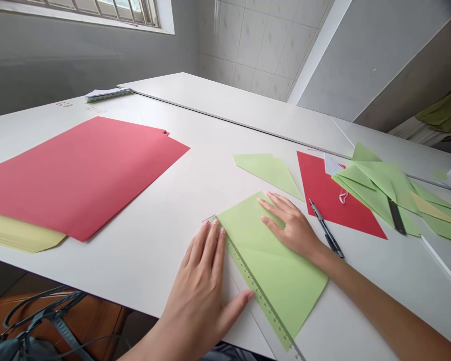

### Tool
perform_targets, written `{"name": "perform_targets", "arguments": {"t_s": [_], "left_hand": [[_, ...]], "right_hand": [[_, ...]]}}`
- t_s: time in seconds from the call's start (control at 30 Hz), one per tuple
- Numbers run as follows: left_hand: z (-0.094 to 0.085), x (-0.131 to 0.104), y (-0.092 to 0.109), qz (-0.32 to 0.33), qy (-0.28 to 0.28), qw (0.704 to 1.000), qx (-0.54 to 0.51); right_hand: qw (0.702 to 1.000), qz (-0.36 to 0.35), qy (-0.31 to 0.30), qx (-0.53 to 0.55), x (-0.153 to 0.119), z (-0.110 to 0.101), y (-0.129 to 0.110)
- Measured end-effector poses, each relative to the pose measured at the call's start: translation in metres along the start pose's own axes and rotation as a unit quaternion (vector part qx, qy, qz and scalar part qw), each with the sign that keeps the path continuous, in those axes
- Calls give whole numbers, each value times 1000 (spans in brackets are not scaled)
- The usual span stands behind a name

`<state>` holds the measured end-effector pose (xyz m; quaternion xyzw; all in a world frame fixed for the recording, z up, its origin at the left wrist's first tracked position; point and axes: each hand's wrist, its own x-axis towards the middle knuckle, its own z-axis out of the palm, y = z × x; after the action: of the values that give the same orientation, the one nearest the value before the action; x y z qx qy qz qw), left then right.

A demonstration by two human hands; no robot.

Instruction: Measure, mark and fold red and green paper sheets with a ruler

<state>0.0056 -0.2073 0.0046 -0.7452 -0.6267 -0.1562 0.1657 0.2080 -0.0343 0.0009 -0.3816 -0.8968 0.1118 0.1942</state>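
A green paper sheet [281, 271] lies on the white table in front of me. A clear ruler [256, 284] lies along its left edge. My left hand [206, 281] presses flat on the ruler's upper part, fingers stretched forward and thumb out on the ruler. My right hand [291, 225] rests on the green sheet near its upper right edge, fingers spread, holding nothing. A black and grey pen [326, 229] lies right of my right hand, partly over a red paper piece [334, 195]. Beyond the sheet is a cut green piece [270, 169].
Large red sheets [82, 175] cover yellow sheets [22, 233] at the left. Overlapping green scraps [387, 185] with a dark cutter [396, 215] lie at the right. A paper stack [108, 94] sits at the far left. Part of a person [441, 115] shows at the right.
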Motion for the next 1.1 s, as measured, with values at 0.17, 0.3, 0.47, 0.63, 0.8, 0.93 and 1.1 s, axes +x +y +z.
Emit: {"name": "perform_targets", "arguments": {"t_s": [0.17,0.3,0.47,0.63,0.8,0.93,1.1], "left_hand": [[1,-1,0,-2,1,1000,0],[1,-1,0,0,6,1000,4],[4,-1,-2,9,26,1000,6],[11,0,-4,11,48,999,-6],[18,2,-7,14,72,997,-18],[23,2,-10,19,93,995,-20],[25,2,-12,22,102,994,-20]], "right_hand": [[1000,-2,5,7,1,1,0],[996,20,18,80,2,1,-4],[954,117,83,263,8,-14,-1],[923,212,71,312,21,-38,16],[902,261,22,344,44,-44,11],[901,257,6,349,62,-35,-2],[901,243,3,359,72,-25,-5]]}}
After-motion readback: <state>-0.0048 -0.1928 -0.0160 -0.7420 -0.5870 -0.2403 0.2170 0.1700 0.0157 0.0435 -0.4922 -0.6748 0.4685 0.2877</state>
